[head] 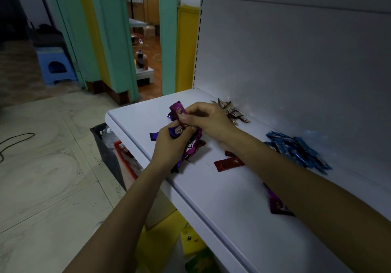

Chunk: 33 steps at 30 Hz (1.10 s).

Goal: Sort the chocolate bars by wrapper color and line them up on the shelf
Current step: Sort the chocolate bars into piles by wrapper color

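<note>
My left hand (169,148), at the centre of the frame, grips a bunch of purple bars (191,145), fingers curled round them; how many there are I cannot tell, since they overlap and my palm covers their middles; one end pokes out left of my hand and others hang below it over the front edge of the shelf (222,198). My right hand (209,118), just above the left and touching it, pinches one more purple bar (178,109) between thumb and fingers; its upper end stands clear, its lower end is lost behind my thumb. A dark red wrapper (202,144) peeks out under the bunch, mostly hidden.

On the white shelf, a heap of brown bars (232,111) lies by the back panel just behind my right hand, partly covered by it; a heap of blue bars (296,151) lies right of centre, near the back panel; a single red bar (229,164) lies flat between my forearms; a second red bar (229,153) beside it is nearly all hidden under my right wrist; a dark purple bar (277,206) at lower right shows only part of itself from beneath my right forearm. The print on the wrappers is too blurred to read whole.

Below the shelf's front edge a black crate (105,145) is cut off by the shelf; its contents are hard to make out.
</note>
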Each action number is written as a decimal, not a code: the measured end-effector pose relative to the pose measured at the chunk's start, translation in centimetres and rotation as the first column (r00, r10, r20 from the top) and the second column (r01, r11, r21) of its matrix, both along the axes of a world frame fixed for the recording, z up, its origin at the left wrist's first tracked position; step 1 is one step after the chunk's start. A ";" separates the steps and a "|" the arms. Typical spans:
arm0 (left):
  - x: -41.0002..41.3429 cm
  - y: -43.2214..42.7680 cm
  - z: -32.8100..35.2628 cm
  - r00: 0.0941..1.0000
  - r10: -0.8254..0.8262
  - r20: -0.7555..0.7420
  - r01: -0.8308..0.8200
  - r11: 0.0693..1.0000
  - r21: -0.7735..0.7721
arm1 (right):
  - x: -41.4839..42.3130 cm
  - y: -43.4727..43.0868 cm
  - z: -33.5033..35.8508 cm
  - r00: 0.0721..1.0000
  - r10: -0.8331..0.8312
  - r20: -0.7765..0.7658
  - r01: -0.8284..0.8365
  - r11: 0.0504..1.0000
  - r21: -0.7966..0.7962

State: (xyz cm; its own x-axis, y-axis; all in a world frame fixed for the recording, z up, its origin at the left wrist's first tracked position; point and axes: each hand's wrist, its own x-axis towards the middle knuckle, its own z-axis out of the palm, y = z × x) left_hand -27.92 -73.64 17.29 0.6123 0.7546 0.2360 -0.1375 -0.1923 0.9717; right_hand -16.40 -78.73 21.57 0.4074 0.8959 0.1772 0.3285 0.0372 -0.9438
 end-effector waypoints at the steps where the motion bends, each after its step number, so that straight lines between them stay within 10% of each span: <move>1: 0.0 -0.2 0.0 1.000 -0.016 0.000 0.016 1.000 0.027 | 0.1 -0.5 0.2 0.998 -0.040 -0.050 0.040 0.999 -0.006; 17: 1.4 -12.1 0.7 0.994 -0.097 0.048 0.097 0.995 -0.003 | 1.1 -23.0 -1.1 0.929 -0.364 0.072 0.369 0.926 -0.074; 24: 1.5 -16.1 -0.2 0.997 -0.053 0.050 0.055 0.998 -0.037 | 0.2 -25.7 -4.2 0.785 -0.349 0.511 0.466 0.877 -0.117; 33: 0.8 -16.5 -0.9 0.987 -0.156 0.037 0.148 0.975 0.168 | -2.9 -24.0 -3.0 0.880 -0.368 0.301 0.426 0.892 -0.153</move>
